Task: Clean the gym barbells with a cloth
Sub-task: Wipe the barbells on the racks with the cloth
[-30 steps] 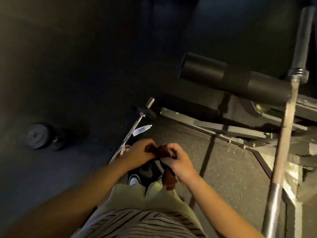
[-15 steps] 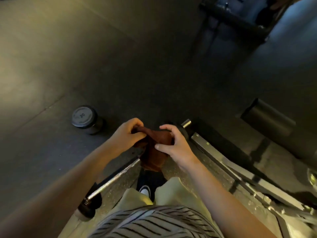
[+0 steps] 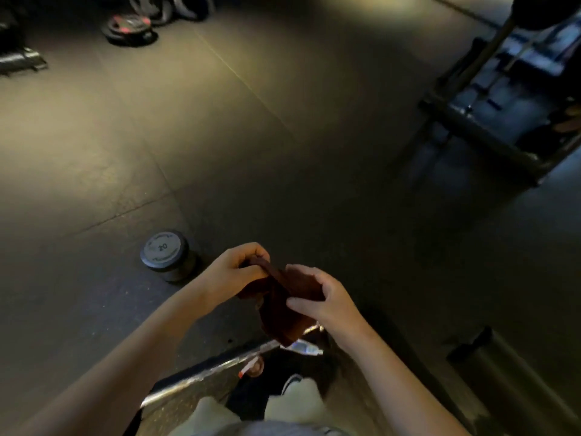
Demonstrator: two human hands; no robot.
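Bottom of frame, the bar (image 3: 204,371) lies on the floor (image 3: 314,171); just above it both hands hold the cloth (image 3: 283,309), left hand (image 3: 234,273) pinching its top edge, right hand (image 3: 328,302) curled round its side; best fold it into a thick pad, then wrap the bar and stroke lengthwise; left of the hands stands a dumbbell (image 3: 165,254); plates (image 3: 129,28) lie far upper left.

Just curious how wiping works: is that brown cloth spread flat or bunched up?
Bunched, not flat: the cloth hangs crumpled between the hands, the left hand pinching its top, the right hand gripping its side.
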